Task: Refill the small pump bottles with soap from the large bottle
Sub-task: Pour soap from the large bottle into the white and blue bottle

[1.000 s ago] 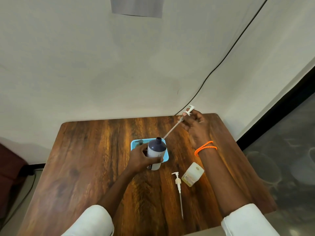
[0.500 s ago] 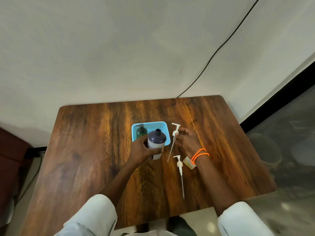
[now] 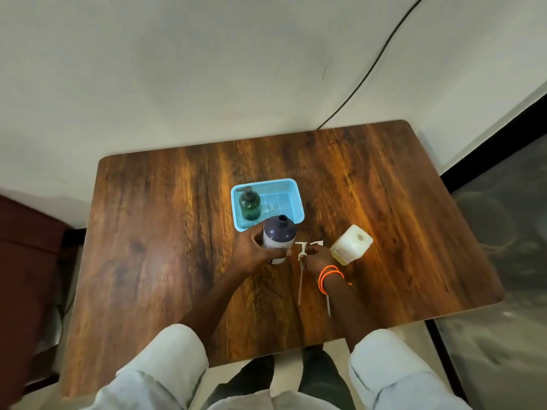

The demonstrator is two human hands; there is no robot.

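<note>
Left hand (image 3: 257, 250) grips large bottle (image 3: 279, 238) (uncapped); right hand (image 3: 316, 257) pinches pump (image 3: 302, 255)

I stand in what looks like a plain room of a home, at a small wood-grain tabletop (image 3: 165, 238) pushed against a bare off-white wall (image 3: 177, 69) at 12 o'clock. A black cable (image 3: 371, 66) runs down that wall at 1 o'clock. A dark-framed glass panel (image 3: 503, 220) sits at 3 o'clock, with a pale floor (image 3: 444, 350) beneath me.
</note>
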